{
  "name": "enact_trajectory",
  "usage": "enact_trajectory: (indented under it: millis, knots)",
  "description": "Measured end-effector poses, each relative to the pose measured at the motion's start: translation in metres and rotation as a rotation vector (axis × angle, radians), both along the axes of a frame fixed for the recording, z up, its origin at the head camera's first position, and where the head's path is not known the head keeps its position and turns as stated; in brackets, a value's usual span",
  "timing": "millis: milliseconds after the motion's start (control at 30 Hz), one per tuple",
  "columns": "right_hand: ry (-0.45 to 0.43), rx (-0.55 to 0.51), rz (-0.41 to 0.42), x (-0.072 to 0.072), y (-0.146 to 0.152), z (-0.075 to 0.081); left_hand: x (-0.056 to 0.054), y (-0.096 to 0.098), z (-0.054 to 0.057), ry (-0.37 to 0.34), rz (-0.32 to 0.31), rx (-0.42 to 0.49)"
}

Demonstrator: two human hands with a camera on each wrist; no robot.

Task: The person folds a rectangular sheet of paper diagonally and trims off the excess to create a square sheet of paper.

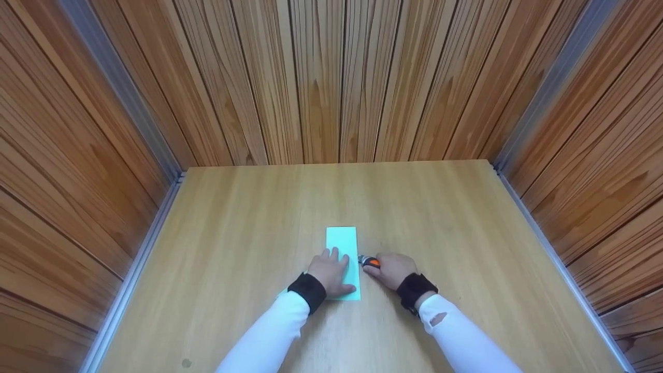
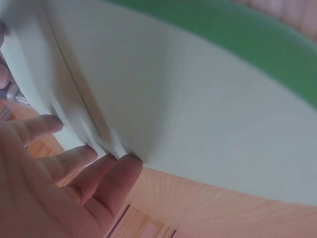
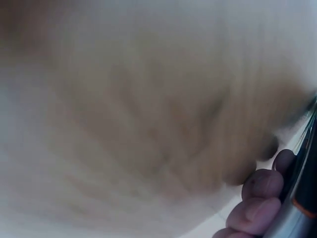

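Observation:
A mint-green sheet of paper (image 1: 342, 238) lies on the table, longer than wide, with a pale corner showing by the left cuff. My left hand (image 1: 329, 273) rests on it with fingers spread, thumb near its lower right edge. In the left wrist view the fingertips (image 2: 130, 161) touch the pale paper (image 2: 213, 124), beside a long crease. My right hand (image 1: 396, 270) grips an orange-and-black utility knife (image 1: 372, 262), its metal tip at the paper's right edge. The right wrist view shows curled fingers (image 3: 255, 215) along its dark handle (image 3: 302, 193); the blade is hidden there.
The light wooden table (image 1: 248, 217) extends around both hands. Wood-panelled walls (image 1: 316, 77) enclose its back and sides, with grey metal rails (image 1: 549, 254) along the edges. Both wrists wear black bands (image 1: 308, 291) over white sleeves. A small dark spot (image 1: 186, 363) marks the table's front left.

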State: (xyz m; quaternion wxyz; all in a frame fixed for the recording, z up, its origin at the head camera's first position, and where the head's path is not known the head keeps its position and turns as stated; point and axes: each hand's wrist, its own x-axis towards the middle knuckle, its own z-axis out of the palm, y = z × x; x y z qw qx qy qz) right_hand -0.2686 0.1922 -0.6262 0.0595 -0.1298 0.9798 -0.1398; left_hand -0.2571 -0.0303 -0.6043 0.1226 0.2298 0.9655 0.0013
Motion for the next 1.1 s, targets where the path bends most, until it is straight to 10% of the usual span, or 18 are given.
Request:
enact_trajectory:
  millis: [1100]
  knots:
    - [0.011,-0.013,-0.052,-0.0095,-0.0006,-0.0051,-0.0012,0.0000,0.0022,0.019,-0.018,-0.018]
